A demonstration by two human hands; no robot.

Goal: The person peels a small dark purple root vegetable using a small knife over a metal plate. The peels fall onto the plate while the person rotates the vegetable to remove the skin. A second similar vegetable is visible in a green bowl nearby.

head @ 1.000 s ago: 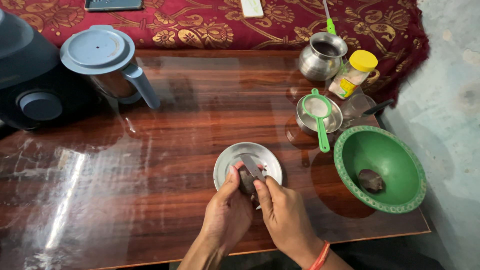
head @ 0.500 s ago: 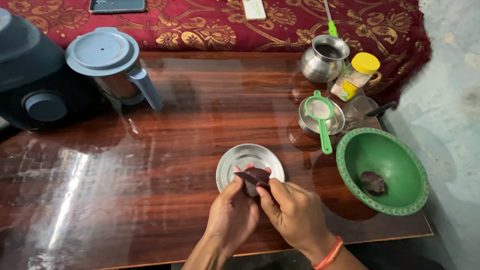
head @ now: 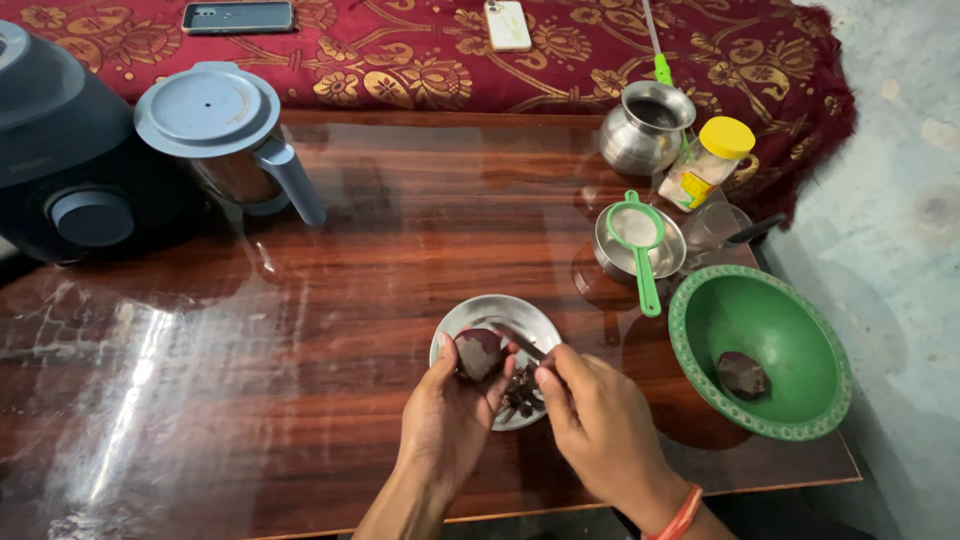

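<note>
The left hand (head: 447,415) gripped a dark red round beetroot (head: 478,353); the right hand (head: 597,420) gripped a small steel-bladed knife (head: 517,342) above the round steel plate (head: 462,319).

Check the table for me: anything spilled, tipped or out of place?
Nothing stands out. The left hand holds a dark beet over the steel plate; the right hand holds a knife by it. Dark peelings lie on the plate, not the table. The green bowl, strainer and pot stand upright.
</note>
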